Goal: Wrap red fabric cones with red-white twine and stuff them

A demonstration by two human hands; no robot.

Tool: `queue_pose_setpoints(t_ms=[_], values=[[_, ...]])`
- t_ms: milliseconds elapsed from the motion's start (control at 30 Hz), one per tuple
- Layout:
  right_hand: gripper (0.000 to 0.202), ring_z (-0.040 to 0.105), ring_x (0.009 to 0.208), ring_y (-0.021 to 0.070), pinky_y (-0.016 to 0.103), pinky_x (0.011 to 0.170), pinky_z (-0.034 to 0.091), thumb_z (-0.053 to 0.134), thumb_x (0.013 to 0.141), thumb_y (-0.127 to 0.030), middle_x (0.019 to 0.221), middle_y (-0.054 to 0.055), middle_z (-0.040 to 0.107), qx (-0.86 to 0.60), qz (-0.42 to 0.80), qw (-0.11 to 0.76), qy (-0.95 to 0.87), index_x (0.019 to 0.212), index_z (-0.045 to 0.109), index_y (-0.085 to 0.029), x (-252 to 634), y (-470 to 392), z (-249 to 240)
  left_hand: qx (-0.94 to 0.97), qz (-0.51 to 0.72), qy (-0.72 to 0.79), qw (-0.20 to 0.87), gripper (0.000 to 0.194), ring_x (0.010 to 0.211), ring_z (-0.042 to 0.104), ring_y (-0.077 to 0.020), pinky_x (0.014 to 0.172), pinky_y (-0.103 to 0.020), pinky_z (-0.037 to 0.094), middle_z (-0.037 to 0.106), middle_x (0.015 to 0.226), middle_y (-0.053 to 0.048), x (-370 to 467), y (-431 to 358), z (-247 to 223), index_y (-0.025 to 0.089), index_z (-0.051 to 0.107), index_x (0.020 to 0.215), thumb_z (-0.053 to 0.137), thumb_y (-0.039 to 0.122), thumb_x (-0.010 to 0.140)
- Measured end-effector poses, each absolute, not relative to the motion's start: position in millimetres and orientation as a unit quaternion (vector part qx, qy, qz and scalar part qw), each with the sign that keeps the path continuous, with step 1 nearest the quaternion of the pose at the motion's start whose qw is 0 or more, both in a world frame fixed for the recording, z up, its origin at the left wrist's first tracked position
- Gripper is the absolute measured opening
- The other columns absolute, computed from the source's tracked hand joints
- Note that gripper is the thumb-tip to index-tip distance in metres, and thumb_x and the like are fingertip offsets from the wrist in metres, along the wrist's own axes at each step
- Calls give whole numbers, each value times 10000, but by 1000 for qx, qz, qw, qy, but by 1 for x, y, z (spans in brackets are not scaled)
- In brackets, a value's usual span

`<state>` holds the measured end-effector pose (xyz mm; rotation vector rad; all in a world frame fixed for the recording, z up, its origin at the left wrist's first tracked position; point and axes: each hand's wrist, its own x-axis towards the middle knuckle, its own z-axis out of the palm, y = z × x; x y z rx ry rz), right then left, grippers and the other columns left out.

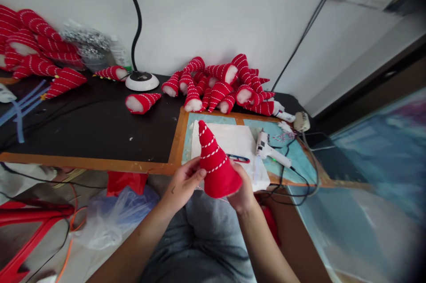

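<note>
Table (83, 132): black top. Cone pile (219, 85) at the wall. Paper (239, 141). Red cone (216, 165), upright over the table edge, gripped by left hand (183, 183) and right hand (242, 190). Glue gun (266, 147). Probably snips (238, 158).

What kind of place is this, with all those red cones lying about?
Probably a small craft workbench, maybe at home. Both hands, left and right, hold a red felt cone wound with white cord; a pile of finished cones lies by the wall, and a glue gun and desk lamp sit nearby.
</note>
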<state>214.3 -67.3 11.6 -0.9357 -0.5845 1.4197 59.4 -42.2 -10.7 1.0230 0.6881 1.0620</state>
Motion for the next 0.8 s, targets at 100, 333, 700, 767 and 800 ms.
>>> queue_pose_setpoints(t_ms=[100, 333, 700, 767, 800], values=[[462, 643, 836, 194, 291, 768, 535, 776, 808, -612, 935, 15, 707, -456, 566, 617, -303, 1018, 661, -217, 219, -66, 8, 437, 478, 338, 683, 610, 516, 316, -83, 499, -223, 287, 508, 662, 25, 59, -41, -10, 153, 730, 1056, 830, 672, 751], [562, 578, 1238, 257, 361, 1049, 467, 769, 881, -491, 1353, 86, 602, -474, 416, 573, -523, 1331, 536, -247, 221, -83, 0, 446, 525, 403, 603, 586, 765, 581, -167, 677, -247, 475, 648, 910, -40, 64, -38, -11, 184, 688, 1172, 822, 613, 796], [471, 654, 975, 217, 311, 862, 504, 779, 863, -469, 1144, 40, 700, -553, 386, 524, -520, 1227, 607, -224, 231, -72, -3, 513, 525, 372, 568, 477, 660, 516, -126, 638, -236, 424, 548, 774, 30, 54, -45, 1, 201, 535, 1297, 723, 459, 942], [451, 653, 959, 208, 295, 855, 502, 789, 850, -466, 1108, 28, 709, -540, 414, 549, -485, 1191, 624, -222, 231, -72, -4, 517, 527, 372, 563, 423, 692, 538, -130, 664, -240, 438, 569, 801, 20, 54, -46, 0, 204, 538, 1264, 710, 437, 955], [437, 654, 959, 205, 287, 856, 503, 793, 846, -459, 1098, 23, 713, -527, 435, 566, -461, 1177, 633, -223, 230, -72, -4, 515, 525, 373, 566, 413, 706, 550, -133, 677, -243, 445, 576, 806, 16, 54, -46, -1, 203, 539, 1254, 708, 434, 957]])
